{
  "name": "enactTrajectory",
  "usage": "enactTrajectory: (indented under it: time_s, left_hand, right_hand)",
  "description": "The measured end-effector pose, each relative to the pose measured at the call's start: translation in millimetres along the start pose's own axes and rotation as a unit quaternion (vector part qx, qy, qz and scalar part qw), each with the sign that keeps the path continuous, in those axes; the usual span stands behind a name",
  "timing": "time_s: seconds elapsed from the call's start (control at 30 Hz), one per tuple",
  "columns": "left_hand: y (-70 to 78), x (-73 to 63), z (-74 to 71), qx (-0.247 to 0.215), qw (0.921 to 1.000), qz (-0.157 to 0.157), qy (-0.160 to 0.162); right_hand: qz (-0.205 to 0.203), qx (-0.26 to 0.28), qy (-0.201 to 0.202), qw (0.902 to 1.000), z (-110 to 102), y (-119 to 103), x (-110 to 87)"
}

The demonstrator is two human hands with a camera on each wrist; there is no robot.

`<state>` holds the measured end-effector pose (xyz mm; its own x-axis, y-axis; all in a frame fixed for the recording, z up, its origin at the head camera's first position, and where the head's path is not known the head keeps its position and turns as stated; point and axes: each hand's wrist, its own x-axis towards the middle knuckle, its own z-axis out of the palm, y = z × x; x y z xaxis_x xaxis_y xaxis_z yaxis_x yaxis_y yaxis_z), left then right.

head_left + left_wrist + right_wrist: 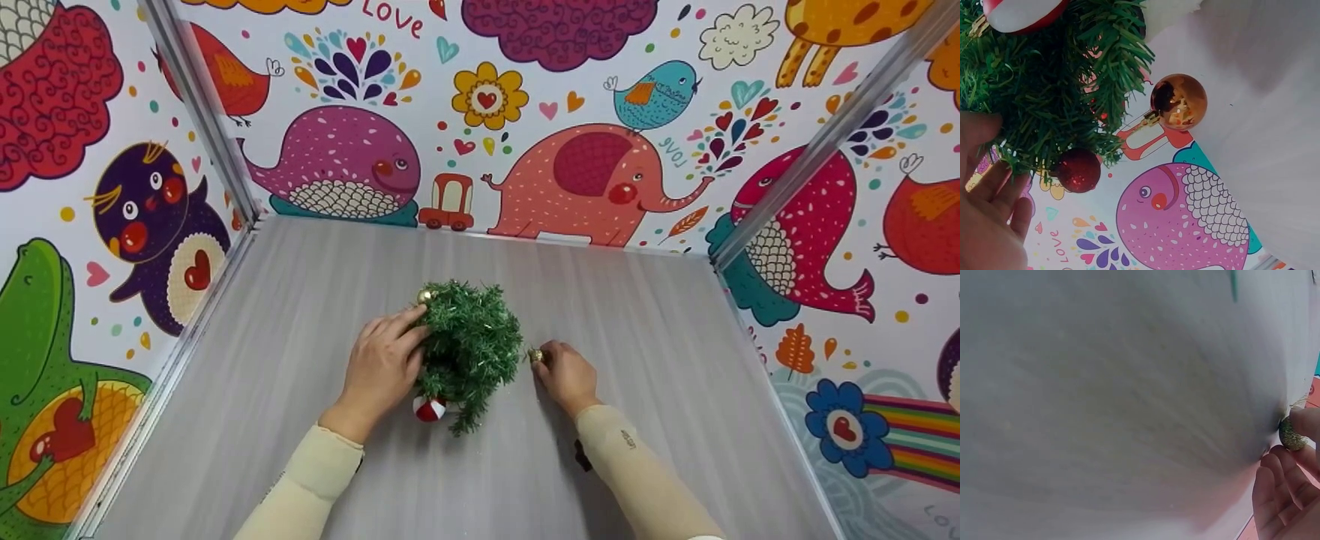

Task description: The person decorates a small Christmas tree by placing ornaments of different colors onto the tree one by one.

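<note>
A small green Christmas tree [480, 337] stands on the table, seen from above. My left hand [382, 364] holds its left side, and in the left wrist view the thumb and fingers [1002, 188] lie on either side of the foliage. A shiny gold ball [1179, 101] and a red ball [1078, 170] hang from branches near that hand. At the tree's near side is a red-and-white ball [429, 409]. To the right of the tree, my right hand [570, 375] pinches a small glittery gold ball [1292, 434] between thumb and fingers, low over the table.
The grey wood-grain table [315, 262] is bordered by walls printed with cartoon animals [345, 161]. Metal strips [199, 97] run up the wall corners. A small dark object [582, 456] shows beside the right forearm.
</note>
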<state>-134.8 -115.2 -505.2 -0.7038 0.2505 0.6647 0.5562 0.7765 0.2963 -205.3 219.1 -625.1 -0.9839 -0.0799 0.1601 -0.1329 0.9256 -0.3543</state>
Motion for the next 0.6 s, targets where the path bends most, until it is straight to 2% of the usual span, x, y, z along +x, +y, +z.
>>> enactTrajectory:
  time_s: [0.23,0.6]
  left_hand:
    - [1.2,-2.1,1.7,-0.003,1.0000,0.003,0.004]
    - [1.8,-1.5,-0.5,-0.006,0.9999,-0.010,0.005]
  right_hand:
    - [0.012,0.032,-0.004,0.9994,-8,-1,-3.5]
    - [-0.056,0.090,0.065,0.9923,-53,-18,-20.1]
